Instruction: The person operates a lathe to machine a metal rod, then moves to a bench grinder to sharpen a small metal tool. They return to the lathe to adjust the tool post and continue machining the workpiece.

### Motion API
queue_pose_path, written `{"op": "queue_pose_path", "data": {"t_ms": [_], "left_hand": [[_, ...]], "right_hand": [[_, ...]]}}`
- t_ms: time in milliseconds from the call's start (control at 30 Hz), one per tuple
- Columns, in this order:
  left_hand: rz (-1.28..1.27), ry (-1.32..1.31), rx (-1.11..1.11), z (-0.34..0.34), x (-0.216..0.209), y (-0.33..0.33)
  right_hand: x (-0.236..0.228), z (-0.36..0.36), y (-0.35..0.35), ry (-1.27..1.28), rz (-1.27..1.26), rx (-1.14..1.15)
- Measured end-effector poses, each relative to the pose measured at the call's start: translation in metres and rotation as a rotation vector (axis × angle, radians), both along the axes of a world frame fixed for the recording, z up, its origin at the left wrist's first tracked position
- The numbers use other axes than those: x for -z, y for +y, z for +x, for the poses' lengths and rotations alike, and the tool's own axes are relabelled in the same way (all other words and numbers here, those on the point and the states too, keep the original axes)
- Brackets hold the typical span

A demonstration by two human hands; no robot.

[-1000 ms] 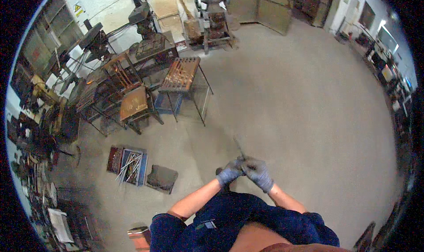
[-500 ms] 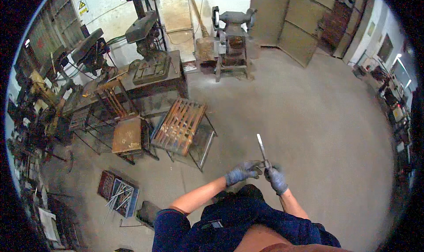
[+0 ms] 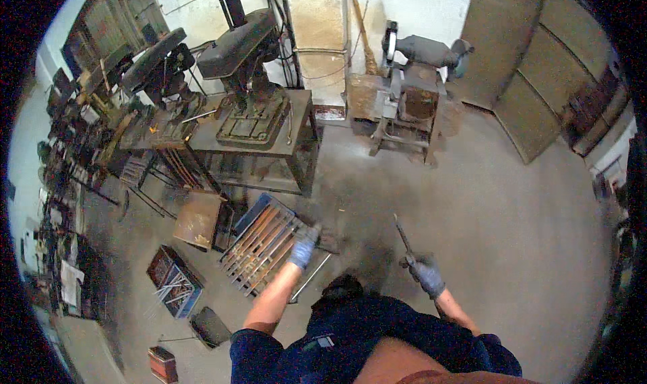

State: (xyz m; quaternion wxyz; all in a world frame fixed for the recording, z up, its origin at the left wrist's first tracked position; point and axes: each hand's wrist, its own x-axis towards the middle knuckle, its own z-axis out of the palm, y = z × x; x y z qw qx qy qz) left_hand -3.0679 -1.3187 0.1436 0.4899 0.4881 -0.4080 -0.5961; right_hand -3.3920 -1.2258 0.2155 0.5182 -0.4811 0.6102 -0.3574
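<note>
My gloved right hand (image 3: 426, 275) is closed round the lower end of a slim metal bar (image 3: 402, 234). The bar points up and away, tilted a little left, over the floor. My gloved left hand (image 3: 306, 244) is over the right side of a low slatted stand (image 3: 259, 249), at its brown and grey strips. Motion blurs its fingers, so I cannot make out whether they grip a strip. A blue tray (image 3: 251, 211) shows at the stand's far left edge.
Left of the stand is a wooden chair (image 3: 198, 217). Nearer are a blue box of metal rods (image 3: 189, 304) and a small reddish box (image 3: 162, 364). Beyond stand a drill press (image 3: 246, 81) on a metal bench (image 3: 306, 124), a bench grinder (image 3: 421, 50) and a folding door (image 3: 532, 114).
My left hand has left the bar and reached left to the slatted stand. The right hand still holds the bar. The view has shifted, and the stand's top is less fully visible.
</note>
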Motion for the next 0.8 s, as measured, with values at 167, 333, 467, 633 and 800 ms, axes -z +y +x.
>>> {"op": "queue_pose_path", "data": {"t_ms": [167,333,467,633,800], "left_hand": [[-0.193,-0.462,-0.059,0.049,0.011,-0.173],[-0.015,-0.252,-0.084,0.000,-0.115,-0.358],[-0.245,-0.339,-0.046,0.065,-0.096,-0.541],[-0.499,-0.683,-0.294,0.102,-0.146,-0.717],[-0.414,-0.433,-0.383,0.136,-0.173,-0.852]], "right_hand": [[0.012,-0.003,-0.153,0.022,0.029,-0.088],[0.020,-0.021,-0.282,0.111,-0.323,-0.154],[-0.017,0.000,-0.370,0.042,-0.349,-0.174],[-0.027,0.015,-0.475,0.077,-0.308,-0.123],[-0.027,0.014,-0.593,0.022,-0.208,-0.133]]}}
